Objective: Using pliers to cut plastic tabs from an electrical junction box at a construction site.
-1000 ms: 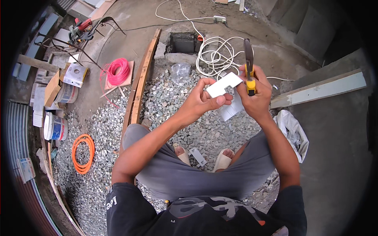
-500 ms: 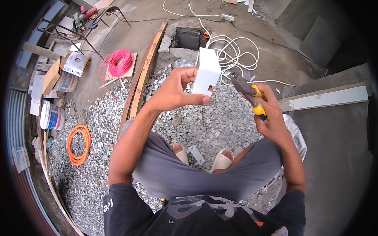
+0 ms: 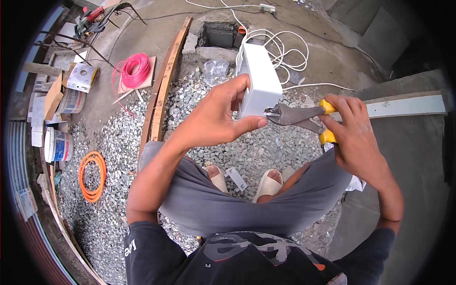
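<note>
My left hand grips a white plastic box, thumb along its lower edge and fingers at its left, partly open side. The box looks like a surface-mount electrical box and is held up in front of me. In my right hand is a pair of pliers with yellow-and-black handles, which stand spread apart. The jaws meet the lower right corner of the box, near my left thumb. Whether they bite on its edge is too small to tell.
Gravel lies under my feet, with a small white piece between them. Wooden planks, a pink cable coil and an orange hose lie to the left. Ahead are a square pit and a white cord. A white-faced board is at right.
The pliers have come from apart at the right to the box's lower corner, and their handles have spread. The box has turned and shifted slightly right and toward me.
</note>
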A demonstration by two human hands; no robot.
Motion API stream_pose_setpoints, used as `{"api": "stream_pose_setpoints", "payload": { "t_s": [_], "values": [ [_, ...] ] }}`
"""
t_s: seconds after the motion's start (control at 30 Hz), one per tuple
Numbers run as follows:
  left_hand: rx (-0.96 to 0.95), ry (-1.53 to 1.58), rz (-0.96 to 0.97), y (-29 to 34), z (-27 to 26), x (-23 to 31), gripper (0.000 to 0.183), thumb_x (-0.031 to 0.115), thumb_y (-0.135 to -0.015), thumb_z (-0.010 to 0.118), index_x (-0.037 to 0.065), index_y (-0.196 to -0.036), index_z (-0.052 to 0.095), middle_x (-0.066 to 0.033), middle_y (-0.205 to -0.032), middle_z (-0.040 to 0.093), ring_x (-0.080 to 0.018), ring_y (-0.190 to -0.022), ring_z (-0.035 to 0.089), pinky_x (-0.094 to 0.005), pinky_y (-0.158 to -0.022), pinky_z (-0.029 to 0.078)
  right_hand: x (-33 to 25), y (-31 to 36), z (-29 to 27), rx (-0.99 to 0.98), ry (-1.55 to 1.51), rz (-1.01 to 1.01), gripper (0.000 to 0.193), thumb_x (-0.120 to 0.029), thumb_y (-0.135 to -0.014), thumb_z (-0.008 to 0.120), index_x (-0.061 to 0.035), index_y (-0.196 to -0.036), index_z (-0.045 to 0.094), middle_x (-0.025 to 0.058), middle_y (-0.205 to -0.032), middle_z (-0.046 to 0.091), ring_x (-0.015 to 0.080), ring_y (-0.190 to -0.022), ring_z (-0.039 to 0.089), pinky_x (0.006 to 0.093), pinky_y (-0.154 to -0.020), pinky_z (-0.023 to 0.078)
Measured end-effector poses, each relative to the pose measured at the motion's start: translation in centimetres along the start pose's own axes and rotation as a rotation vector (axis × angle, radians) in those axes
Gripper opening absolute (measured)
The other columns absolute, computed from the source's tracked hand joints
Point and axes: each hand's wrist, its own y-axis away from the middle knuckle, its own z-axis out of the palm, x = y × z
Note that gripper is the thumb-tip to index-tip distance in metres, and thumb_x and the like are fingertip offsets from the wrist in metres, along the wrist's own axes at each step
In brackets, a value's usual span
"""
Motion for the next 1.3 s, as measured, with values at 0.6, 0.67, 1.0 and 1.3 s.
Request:
{"api": "stream_pose_setpoints", "payload": {
  "t_s": [0.6, 0.67, 1.0, 1.3],
  "values": [
    [0.005, -0.02, -0.12, 0.1, 0.0, 0.8, 0.042, 0.002, -0.075, 0.079, -0.001, -0.11, 0.056, -0.0078, -0.099, 0.068, -0.0135, -0.095, 0.065, -0.0292, -0.084, 0.052, -0.6, -0.4, -0.9, -0.052, 0.114, -0.032, 0.044, 0.006, -0.059, 0.063, 0.0005, -0.104, 0.064, 0.0154, -0.125, 0.049, 0.0321, -0.114, 0.048, 0.0448, -0.095, 0.036],
    [0.01, -0.009, -0.114, 0.2, 0.2, 0.4, 0.041, 0.002, -0.075, 0.079, 0.0, -0.11, 0.056, -0.0075, -0.097, 0.068, -0.0131, -0.095, 0.065, -0.0285, -0.082, 0.052, -0.6, -0.3, -0.7, -0.064, 0.122, -0.028, 0.045, 0.007, -0.06, 0.063, 0.001, -0.104, 0.063, 0.0157, -0.125, 0.049, 0.0324, -0.115, 0.048, 0.0446, -0.096, 0.036],
    [0.051, 0.098, -0.146, 0.4, 0.9, 0.5, 0.039, 0.001, -0.073, 0.078, 0.002, -0.105, 0.056, -0.009, -0.089, 0.071, -0.0089, -0.08, 0.065, -0.022, -0.065, 0.05, 0.0, 0.1, -0.4, -0.201, 0.077, 0.019, 0.053, 0.011, -0.053, 0.064, -0.0001, -0.105, 0.066, 0.0183, -0.125, 0.047, 0.0346, -0.118, 0.044, 0.0415, -0.099, 0.036],
    [0.029, 0.148, -0.211, 0.4, 1.0, 0.9, 0.046, -0.001, -0.072, 0.08, 0.001, -0.11, 0.054, -0.01, -0.091, 0.071, -0.0127, -0.085, 0.068, -0.0252, -0.072, 0.054, 0.8, -0.2, -0.8, -0.34, -0.085, 0.041, 0.037, 0.006, -0.058, 0.061, 0.0027, -0.094, 0.067, 0.0158, -0.105, 0.052, 0.033, -0.098, 0.054, 0.042, -0.078, 0.045]
  ]
}}
